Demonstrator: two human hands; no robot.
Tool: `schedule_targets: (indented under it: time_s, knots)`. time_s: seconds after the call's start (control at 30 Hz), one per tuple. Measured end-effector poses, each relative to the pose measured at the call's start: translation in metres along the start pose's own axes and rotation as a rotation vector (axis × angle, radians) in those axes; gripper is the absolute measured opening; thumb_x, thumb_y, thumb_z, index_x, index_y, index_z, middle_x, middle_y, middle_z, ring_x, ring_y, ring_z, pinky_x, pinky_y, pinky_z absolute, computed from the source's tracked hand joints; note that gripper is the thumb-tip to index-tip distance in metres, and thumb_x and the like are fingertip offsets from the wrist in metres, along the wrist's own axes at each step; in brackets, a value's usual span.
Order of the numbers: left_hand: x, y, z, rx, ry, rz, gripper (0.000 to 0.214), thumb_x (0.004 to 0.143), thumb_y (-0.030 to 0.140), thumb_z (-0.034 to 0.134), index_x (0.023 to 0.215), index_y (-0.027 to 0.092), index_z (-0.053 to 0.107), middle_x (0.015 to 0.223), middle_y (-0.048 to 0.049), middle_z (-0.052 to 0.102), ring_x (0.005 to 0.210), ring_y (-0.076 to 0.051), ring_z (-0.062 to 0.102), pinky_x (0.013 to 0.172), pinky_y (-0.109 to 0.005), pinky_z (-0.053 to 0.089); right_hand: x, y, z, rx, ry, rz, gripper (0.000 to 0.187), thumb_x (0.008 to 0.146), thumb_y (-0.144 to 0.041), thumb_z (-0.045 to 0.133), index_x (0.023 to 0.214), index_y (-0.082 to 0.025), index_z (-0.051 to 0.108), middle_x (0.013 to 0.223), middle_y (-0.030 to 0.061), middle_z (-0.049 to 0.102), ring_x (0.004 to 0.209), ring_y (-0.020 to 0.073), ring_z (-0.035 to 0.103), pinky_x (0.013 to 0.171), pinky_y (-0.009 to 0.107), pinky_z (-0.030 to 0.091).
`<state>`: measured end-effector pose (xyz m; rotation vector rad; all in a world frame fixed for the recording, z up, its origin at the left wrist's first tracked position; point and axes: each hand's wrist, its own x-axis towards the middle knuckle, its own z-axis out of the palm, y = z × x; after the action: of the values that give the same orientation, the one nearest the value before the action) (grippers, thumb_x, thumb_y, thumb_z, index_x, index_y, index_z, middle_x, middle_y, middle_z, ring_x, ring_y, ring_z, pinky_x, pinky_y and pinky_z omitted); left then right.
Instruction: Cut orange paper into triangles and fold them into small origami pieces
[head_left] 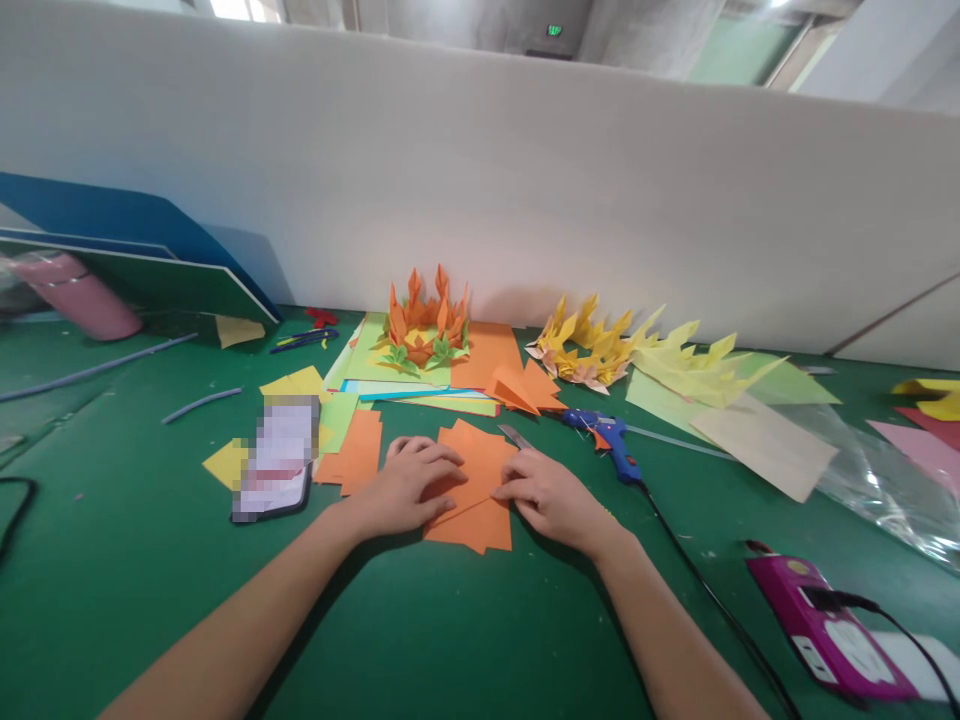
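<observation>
Several square sheets of orange paper lie in a loose, uneven pile in front of me. My left hand rests on the left side of the pile, fingers apart and palm down. At the right edge, my right hand has its fingers curled, the index finger and thumb at the edge of a top sheet with a slanting fold or edge. A metal blade shows just beyond the right knuckles; the rest of that tool is hidden. More orange paper pieces lie left of my left hand.
An orange folded-paper crown and yellow folded-paper pieces stand at the back. Right of the pile lies a blue glue gun with a trailing cord. A phone is at left, a purple power strip front right, a pink bottle far left.
</observation>
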<state>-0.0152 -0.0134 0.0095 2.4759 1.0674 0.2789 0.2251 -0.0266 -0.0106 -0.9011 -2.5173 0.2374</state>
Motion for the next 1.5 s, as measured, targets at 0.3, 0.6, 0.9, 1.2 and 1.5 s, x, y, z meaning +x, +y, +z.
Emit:
schedule_targets:
  time_s: [0.3,0.6,0.9,1.2,1.5]
  knots:
    - [0.000,-0.003,0.002,0.005,0.007,0.007,0.020,0.083,0.031,0.057,0.102,0.026,0.063,0.122,-0.0001,0.059,0.115,-0.025,0.043,0.098,-0.044,0.024,0.005,-0.012,0.003,-0.075,-0.018,-0.084,0.030,0.086,-0.007,0.043,0.080,-0.018,0.071,0.078,0.0071,0.062,0.073,0.0178,0.052,0.066,0.030,0.043]
    - [0.001,-0.003,0.002,-0.022,0.010,0.001,0.019,0.088,0.028,0.051,0.101,0.025,0.064,0.119,-0.0013,0.060,0.114,-0.024,0.044,0.097,-0.044,0.026,0.016,-0.025,0.017,-0.097,-0.046,-0.186,0.026,0.091,-0.016,0.045,0.083,-0.016,0.070,0.073,0.0059,0.062,0.068,0.0159,0.051,0.060,0.028,0.036]
    - [0.001,-0.005,0.005,-0.031,0.032,0.022,0.020,0.088,0.021,0.048,0.100,0.025,0.064,0.118,-0.0018,0.061,0.113,-0.023,0.044,0.096,-0.044,0.027,0.024,-0.036,0.022,-0.073,-0.100,-0.220,0.024,0.092,-0.018,0.045,0.088,-0.018,0.069,0.072,0.0048,0.061,0.070,0.0155,0.051,0.058,0.026,0.035]
    - [0.000,-0.009,0.007,-0.023,0.054,0.042,0.022,0.088,0.021,0.047,0.102,0.026,0.063,0.118,-0.0009,0.061,0.113,-0.023,0.045,0.096,-0.044,0.027,0.028,-0.042,0.031,0.017,-0.079,-0.294,0.025,0.091,-0.014,0.044,0.094,-0.020,0.068,0.080,0.0051,0.064,0.077,0.0163,0.053,0.065,0.028,0.039]
    - [0.001,-0.005,0.005,-0.010,0.031,0.016,0.020,0.087,0.022,0.050,0.100,0.026,0.064,0.118,-0.0013,0.061,0.112,-0.024,0.044,0.096,-0.044,0.027,0.017,-0.027,0.022,-0.059,0.006,-0.171,0.021,0.091,-0.019,0.048,0.092,-0.019,0.069,0.081,0.0059,0.063,0.072,0.0159,0.051,0.059,0.028,0.034]
